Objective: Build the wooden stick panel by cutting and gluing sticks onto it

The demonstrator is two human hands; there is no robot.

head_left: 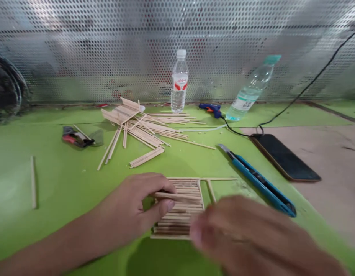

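Observation:
My left hand [148, 199] pinches a thin wooden stick [184, 197] between thumb and forefinger. The stick lies above a flat panel of wooden sticks [177, 222], set side by side in rows with a crosswise stick at the right. From that panel's far right corner, more sticks reach outward. My right hand [240, 230] is smeared by motion over the panel's right side. Its fingers look curled, but whether they hold anything does not show.
Behind the hands lie a pile of loose sticks [148, 130] and a small stick structure [122, 112]. Around them are a blue utility knife [260, 184], a phone [286, 157], a glue gun [211, 109], a clear bottle [179, 82], a tilted bottle [252, 90] and a single stick [33, 182].

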